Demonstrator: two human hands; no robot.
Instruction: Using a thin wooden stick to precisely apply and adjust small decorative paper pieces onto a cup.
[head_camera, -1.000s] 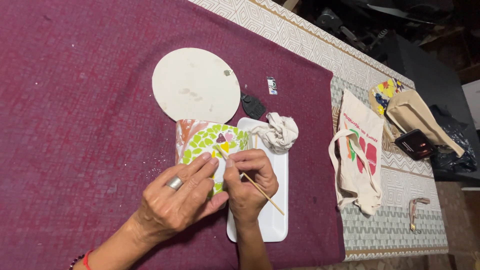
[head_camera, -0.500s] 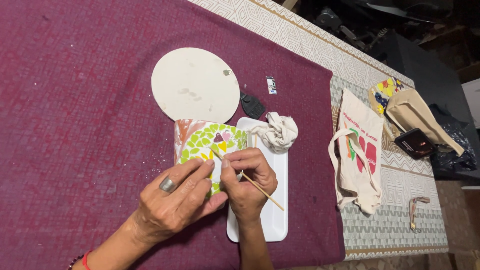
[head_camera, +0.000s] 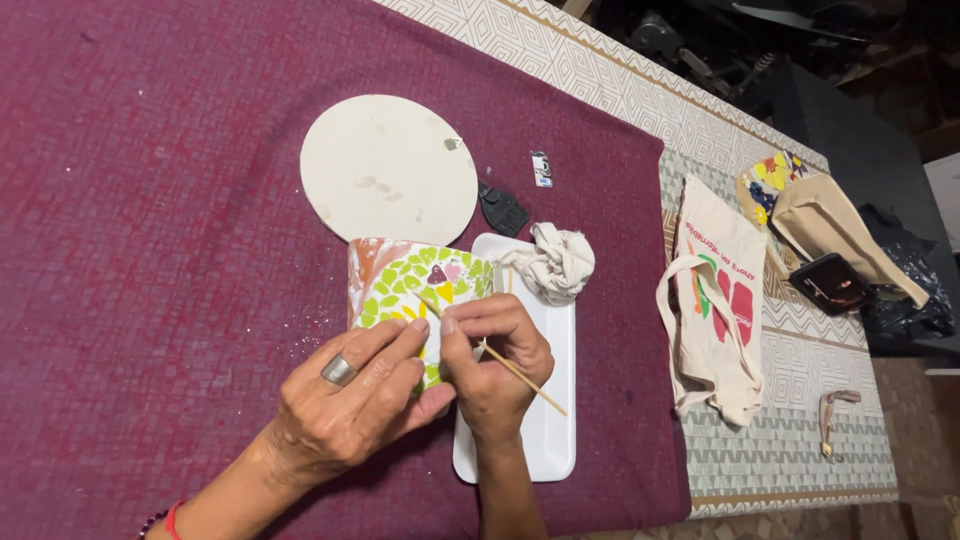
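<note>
Left hand (head_camera: 345, 400), ringed, clasps a round mosaic piece (head_camera: 415, 290) of green and yellow tiles. Right hand (head_camera: 495, 360) pinches a thin wooden stick (head_camera: 520, 375) against it. Nearby: smooth white rectangular tray (head_camera: 545, 430), crumpled rag (head_camera: 555, 262), plain disc (head_camera: 388, 170), coarse maroon cloth (head_camera: 150, 200).

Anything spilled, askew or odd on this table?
Only small things: pale crumbs scattered on the maroon cloth left of the green mosaic piece, and a crumpled white rag sitting on the white rectangular tray.
</note>
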